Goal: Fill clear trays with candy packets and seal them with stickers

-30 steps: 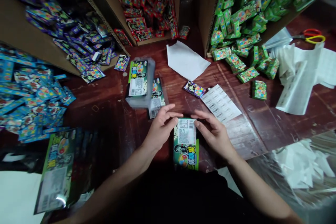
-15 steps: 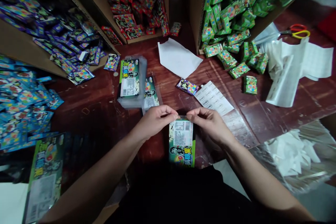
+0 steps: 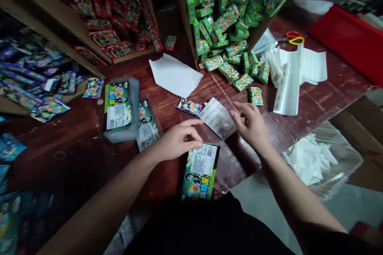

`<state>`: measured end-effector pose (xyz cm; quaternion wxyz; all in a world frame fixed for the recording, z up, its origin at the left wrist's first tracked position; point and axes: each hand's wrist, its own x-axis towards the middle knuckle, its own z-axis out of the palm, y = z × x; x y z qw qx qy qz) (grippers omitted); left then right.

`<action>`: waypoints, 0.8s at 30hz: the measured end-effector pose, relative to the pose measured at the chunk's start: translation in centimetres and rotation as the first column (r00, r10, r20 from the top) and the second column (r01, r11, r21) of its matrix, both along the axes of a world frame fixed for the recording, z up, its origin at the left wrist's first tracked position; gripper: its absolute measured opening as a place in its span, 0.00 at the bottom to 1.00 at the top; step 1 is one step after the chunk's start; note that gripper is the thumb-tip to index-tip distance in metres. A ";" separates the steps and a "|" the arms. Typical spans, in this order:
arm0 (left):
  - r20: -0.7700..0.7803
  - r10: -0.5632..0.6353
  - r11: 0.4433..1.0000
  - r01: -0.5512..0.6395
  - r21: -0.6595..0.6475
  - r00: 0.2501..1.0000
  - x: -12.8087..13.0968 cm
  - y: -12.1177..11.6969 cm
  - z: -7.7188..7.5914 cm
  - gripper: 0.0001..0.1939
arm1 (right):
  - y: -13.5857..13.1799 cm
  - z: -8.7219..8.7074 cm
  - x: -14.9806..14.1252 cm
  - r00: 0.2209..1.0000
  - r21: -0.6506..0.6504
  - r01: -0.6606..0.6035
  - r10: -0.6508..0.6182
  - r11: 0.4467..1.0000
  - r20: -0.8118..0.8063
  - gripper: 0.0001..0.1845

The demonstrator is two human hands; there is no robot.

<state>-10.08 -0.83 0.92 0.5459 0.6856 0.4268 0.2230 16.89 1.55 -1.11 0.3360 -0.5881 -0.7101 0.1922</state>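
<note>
My left hand (image 3: pixel 179 140) has its index finger and thumb apart, with the thumb tip at the top edge of a flat green and black candy package (image 3: pixel 200 171). A white barcode label (image 3: pixel 203 160) covers the package's upper part. My right hand (image 3: pixel 250 125) is at the right side of a sheet of printed oval stickers (image 3: pixel 218 118), its thumb and index finger apart and other fingers curled. I cannot tell whether it touches the sheet. A purple candy box (image 3: pixel 189 106) lies against the sheet's left corner.
Left of my hands lies a stack of clear-sleeved packages (image 3: pixel 119 107). Cartons hold red boxes (image 3: pixel 104 38), green boxes (image 3: pixel 227 20) and purple boxes (image 3: pixel 38 67). White paper (image 3: pixel 175 75), scissors (image 3: pixel 295 40), a red tray (image 3: pixel 350 40) and a bag of paper scraps (image 3: pixel 314 159) surround the work area.
My right hand has left the package's top edge and moved right to the sticker sheet. My left hand's pinch has opened while staying by the package. The view has turned to the right.
</note>
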 end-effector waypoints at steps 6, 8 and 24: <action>-0.066 -0.177 0.984 0.174 -0.043 0.982 4.3 3.4 -1.9 0.03 | 4.4 -2.9 1.8 0.981 -0.040 -0.124 0.129 0.991 0.144 0.16; -0.089 -0.182 0.983 0.179 -0.043 0.979 4.8 3.8 -2.5 0.03 | 4.6 -3.3 1.5 0.975 -0.034 -0.174 0.177 0.984 0.134 0.11; -0.169 -0.189 0.982 0.187 -0.023 0.967 5.0 3.9 -3.2 0.05 | 3.7 -1.1 1.6 0.933 -0.012 -0.034 0.037 0.999 0.359 0.18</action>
